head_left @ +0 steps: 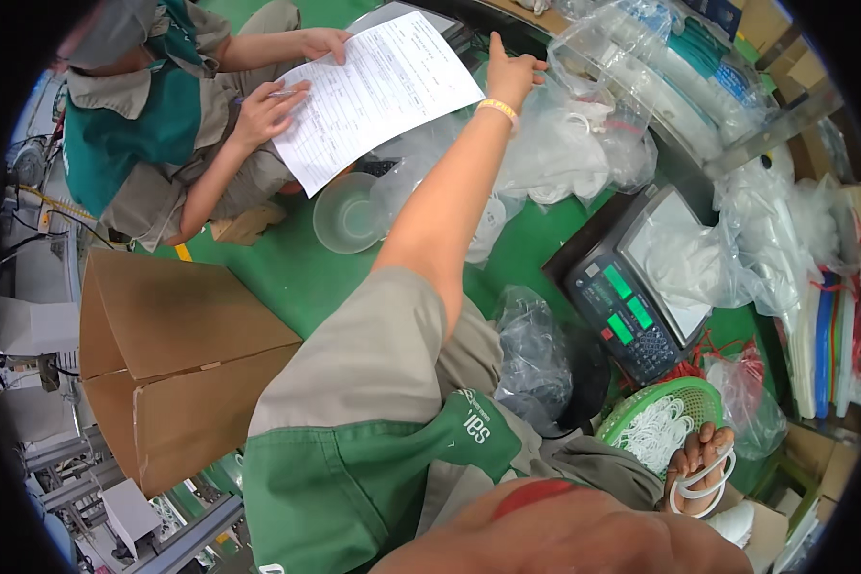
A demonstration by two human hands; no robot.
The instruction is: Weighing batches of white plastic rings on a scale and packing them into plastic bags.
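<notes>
My left arm reaches far forward, with a yellow band on its wrist. My left hand [513,75] has its index finger stretched out and holds nothing; it is above clear plastic bags of white parts [569,158]. At the lower right, my right hand [698,469] is closed around a few white rings [716,483]. Beside that hand stands a green basket [607,421] with many similar white rings. A counting scale [631,311] with lit green displays is beyond the basket, and a clear bag of white parts [684,263] lies on its pan.
At upper left a co-worker [129,134] holds a printed sheet [378,96] and a pen. Below the sheet is a translucent tub [335,230]. An open cardboard box [191,325] stands at left. A dark bin with a plastic liner [536,359] sits near my lap.
</notes>
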